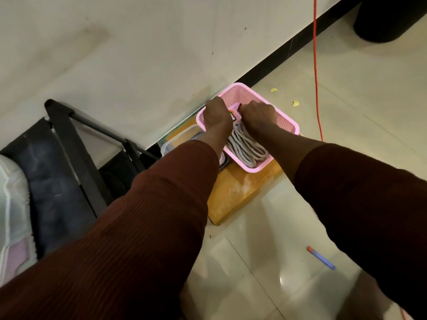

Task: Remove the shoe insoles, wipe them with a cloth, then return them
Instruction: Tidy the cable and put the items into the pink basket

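A pink plastic basket (287,122) stands on a yellow box by the wall. Inside it lie white shoes (246,146) with ribbed pale soles. My left hand (216,112) and my right hand (257,115) both reach into the far end of the basket, knuckles up. Their fingers curl down onto a shoe, and the fingertips are hidden. Between the two hands a small red, green and white patch (233,114) of the shoe shows. No insole or cloth is visible.
The yellow cardboard box (233,197) lies on the tiled floor. A clear plastic container (178,138) sits left of the basket, beside a black folding frame (76,139). An orange cable (316,65) runs down the right. A blue and orange pen (321,258) lies on the floor.
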